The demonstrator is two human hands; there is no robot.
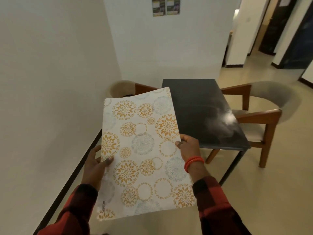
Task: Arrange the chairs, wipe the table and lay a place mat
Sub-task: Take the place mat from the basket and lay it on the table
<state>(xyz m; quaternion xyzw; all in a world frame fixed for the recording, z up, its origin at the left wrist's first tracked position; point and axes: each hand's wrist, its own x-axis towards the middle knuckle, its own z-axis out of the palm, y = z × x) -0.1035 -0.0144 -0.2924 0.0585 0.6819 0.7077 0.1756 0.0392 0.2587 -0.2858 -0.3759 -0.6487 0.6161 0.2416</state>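
Observation:
I hold a white place mat (144, 150) printed with gold and grey flower circles in the air in front of me, short of the table. My left hand (96, 165) grips its left edge and my right hand (188, 147) grips its right edge. Beyond it stands a small black table (199, 106) with a shiny top. A wooden chair with a grey curved back (264, 112) sits at the table's right side. A second chair (125, 88) shows at the table's far left, mostly hidden by the mat.
A white wall (50, 82) with a black skirting runs close along my left, and another wall stands right behind the table. Beige floor (279, 192) spreads to the right toward a hallway with dark doors (277, 26).

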